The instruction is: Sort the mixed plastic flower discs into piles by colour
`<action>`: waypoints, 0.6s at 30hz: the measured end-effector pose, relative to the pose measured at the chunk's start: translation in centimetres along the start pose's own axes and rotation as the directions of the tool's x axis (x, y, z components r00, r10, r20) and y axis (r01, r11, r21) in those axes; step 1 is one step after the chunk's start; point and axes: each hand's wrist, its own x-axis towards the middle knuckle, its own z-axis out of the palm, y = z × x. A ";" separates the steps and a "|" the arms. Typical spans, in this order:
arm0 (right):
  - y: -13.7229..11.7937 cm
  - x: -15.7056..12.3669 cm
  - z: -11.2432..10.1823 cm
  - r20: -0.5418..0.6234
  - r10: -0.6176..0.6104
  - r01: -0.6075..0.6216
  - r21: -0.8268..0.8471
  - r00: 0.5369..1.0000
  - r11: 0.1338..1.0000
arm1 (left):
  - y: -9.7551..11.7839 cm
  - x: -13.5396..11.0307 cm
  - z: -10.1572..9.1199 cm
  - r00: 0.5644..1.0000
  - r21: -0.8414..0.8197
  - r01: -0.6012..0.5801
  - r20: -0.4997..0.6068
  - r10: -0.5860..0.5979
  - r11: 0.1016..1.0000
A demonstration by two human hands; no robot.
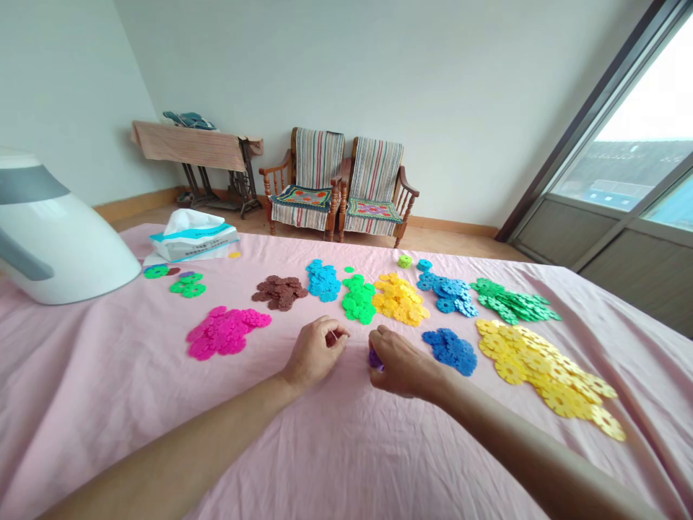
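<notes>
My right hand (pixel 403 362) is closed around some purple notched discs (pixel 375 359), mostly hidden under the fingers. Just to its left, my left hand (pixel 318 350) has its fingers curled with thumb and fingertips close together; whatever they may hold is too small to make out. Beyond the hands lie heaps of flat, flower-like plastic discs: bright green discs (pixel 359 299), yellow discs (pixel 401 299) and light blue discs (pixel 323 281). Dark blue discs (pixel 451 352) lie right of my right hand. Brown discs (pixel 280 292) and magenta discs (pixel 224 332) are to the left.
Large yellow discs (pixel 546 368) and dark green discs (pixel 514 301) spread over the right side of the pink cloth (pixel 336 448). A tissue pack (pixel 195 238) and a white rounded appliance (pixel 65 238) stand at the left. Two wooden armchairs (pixel 342 188) are behind the table.
</notes>
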 end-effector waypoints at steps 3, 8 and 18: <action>-0.1 0.2 -0.1 0.011 0.017 -0.017 -0.009 1.000 1.000 | 0.0 0.0 0.0 1.000 -0.009 0.016 -0.001 -0.016 1.000; 0.4 0.3 -0.3 0.017 0.031 -0.032 0.022 0.999 0.999 | 0.0 0.0 -0.1 1.000 -0.031 0.024 0.003 -0.024 0.999; 3.6 4.4 -4.9 0.097 0.105 -0.107 0.011 0.990 0.994 | -0.1 -0.2 -0.1 0.997 -0.089 0.082 0.019 -0.081 0.993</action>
